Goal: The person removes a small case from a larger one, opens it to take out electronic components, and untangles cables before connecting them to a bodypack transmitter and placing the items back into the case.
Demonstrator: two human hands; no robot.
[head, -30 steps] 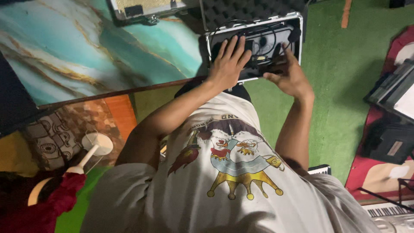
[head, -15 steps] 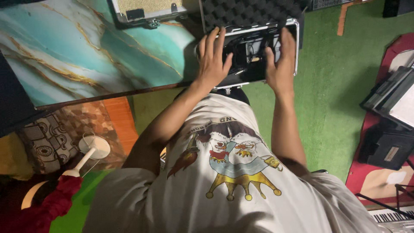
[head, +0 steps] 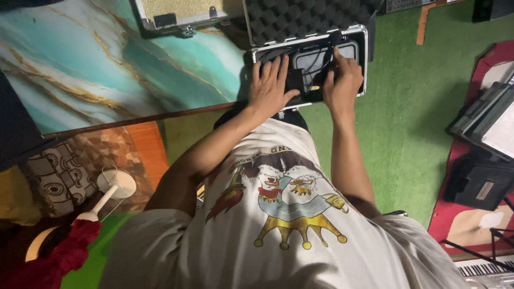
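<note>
An open silver-edged case (head: 364, 64) with a black egg-crate foam lid (head: 310, 18) lies on the green carpet in front of me. Black devices and cables (head: 313, 67) fill its inside. My left hand (head: 270, 85) lies flat on the case's left half, fingers spread over the black contents. My right hand (head: 342, 80) is over the right half, fingers curled around a black item there with the thumb pointing up. What exactly it grips is hidden by the hand. My printed white shirt (head: 284, 214) fills the lower view.
A second case with metal latches (head: 176, 16) rests on a teal marbled panel (head: 107, 64) at the upper left. Black bags (head: 479, 182) and a sheet stand (head: 492, 118) sit at the right, a keyboard (head: 482, 266) at the bottom right, and a white stand (head: 115, 184) at the left.
Both hands have moved further into the case. The left hand now lies flat and spread. The right hand went from the case's near edge to gripping something inside.
</note>
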